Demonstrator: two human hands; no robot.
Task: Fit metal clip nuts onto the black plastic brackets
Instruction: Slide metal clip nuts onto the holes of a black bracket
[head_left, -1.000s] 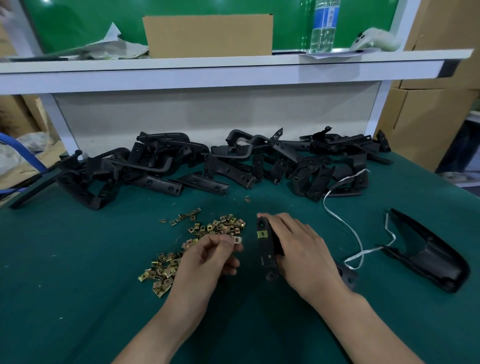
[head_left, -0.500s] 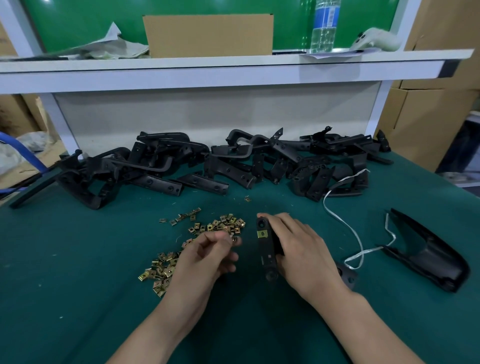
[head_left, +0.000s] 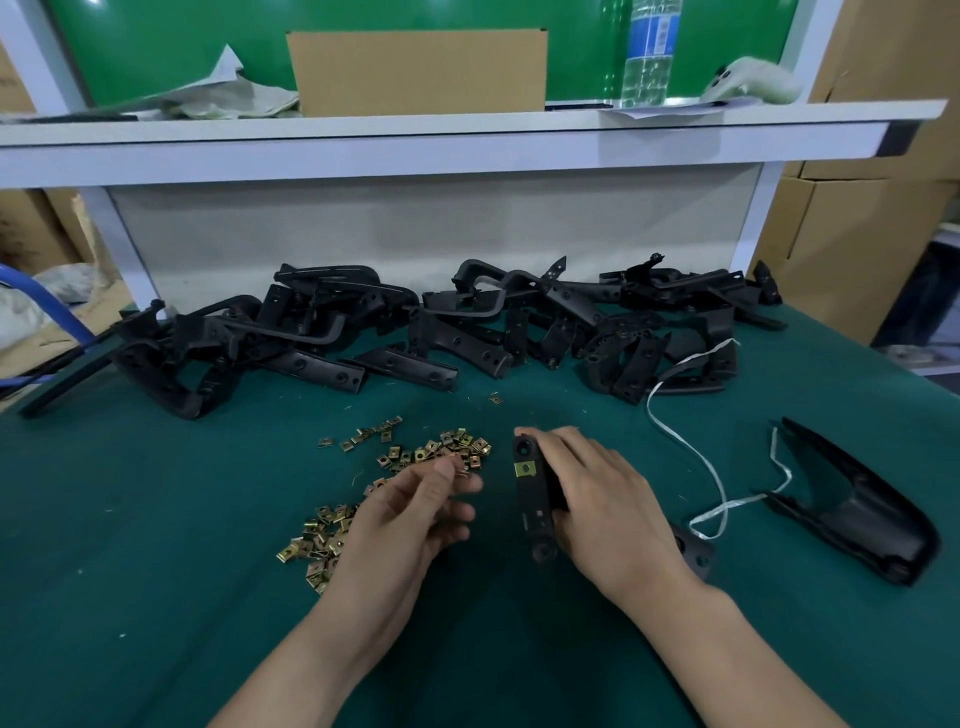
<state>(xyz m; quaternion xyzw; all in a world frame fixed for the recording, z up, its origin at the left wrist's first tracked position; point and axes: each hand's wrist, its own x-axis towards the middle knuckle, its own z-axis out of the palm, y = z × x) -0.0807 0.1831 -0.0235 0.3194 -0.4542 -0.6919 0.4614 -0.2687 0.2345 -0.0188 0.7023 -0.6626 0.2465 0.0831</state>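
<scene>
Brass clip nuts (head_left: 324, 530) lie scattered on a green mat (head_left: 156, 519) from nine to twelve o'clock of the left hand (head_left: 405, 525), fingers curled, grasp impossible to tell, while at its three o'clock the right hand (head_left: 608, 509) clasps a black bracket (head_left: 535, 504) carrying one fitted nut (head_left: 525, 469).

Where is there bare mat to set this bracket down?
Bare mat lies left of the clip nuts, and at the far right between the bracket pile and the black cover. It is crowded along the back and by the nuts.
</scene>
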